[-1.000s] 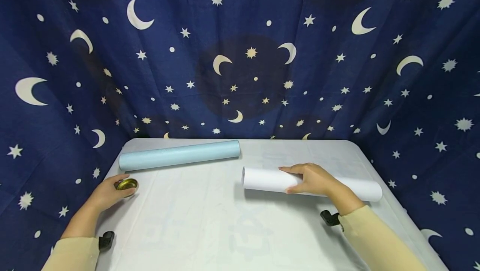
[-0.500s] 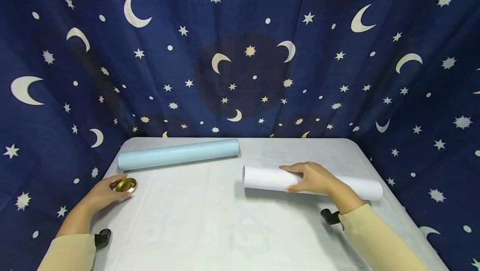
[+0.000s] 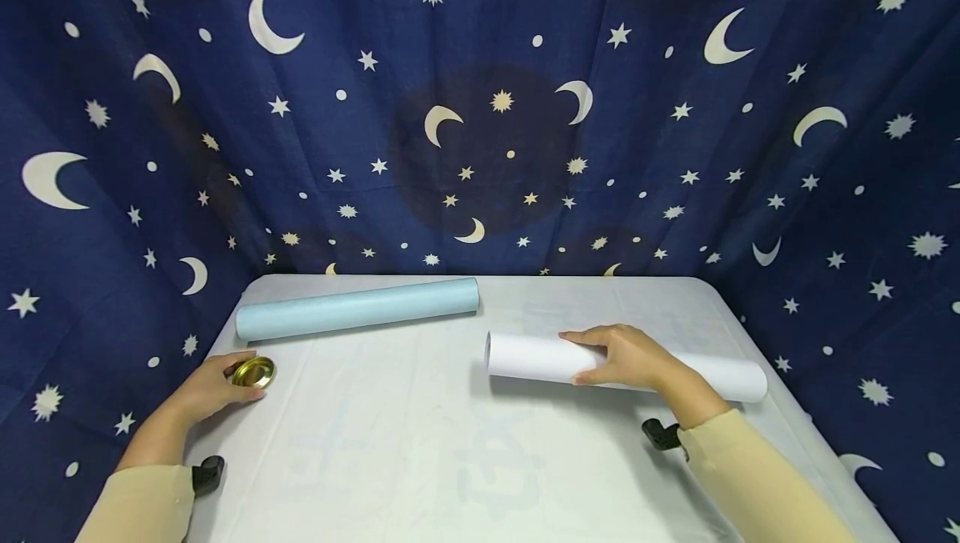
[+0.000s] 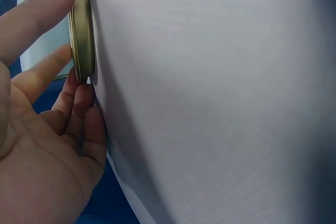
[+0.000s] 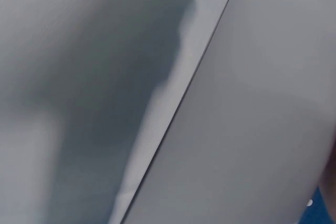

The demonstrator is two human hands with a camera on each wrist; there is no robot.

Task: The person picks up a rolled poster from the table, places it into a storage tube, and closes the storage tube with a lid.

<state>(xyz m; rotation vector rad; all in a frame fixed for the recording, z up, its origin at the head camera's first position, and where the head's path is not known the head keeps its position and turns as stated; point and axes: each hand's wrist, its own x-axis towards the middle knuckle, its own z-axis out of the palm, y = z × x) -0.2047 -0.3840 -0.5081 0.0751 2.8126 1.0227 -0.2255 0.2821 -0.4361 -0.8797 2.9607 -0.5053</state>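
Note:
At the left of the table, my left hand (image 3: 213,391) holds a small, shallow, round gold tin (image 3: 255,373) between thumb and fingers. In the left wrist view the gold tin (image 4: 83,32) appears edge-on, flat against the white tabletop, with the thumb on one side and fingertips on the other. On the right, my right hand (image 3: 628,359) grips a roll of white paper (image 3: 528,357) from above, near its middle, thumb on the near side. The white paper roll (image 5: 247,108) fills much of the right wrist view, where that hand shows only at the edge.
A light blue roll (image 3: 360,310) lies slantwise at the back left, beyond the tin. The white-covered table (image 3: 390,443) is enclosed by a dark blue curtain (image 3: 487,143) with moons and stars. Black wrist cameras (image 3: 660,434) sit on both wrists.
The left hand and gold tin have shifted very slightly left in the head view, along with a small shift of the whole view. The right hand keeps its grip on the paper roll.

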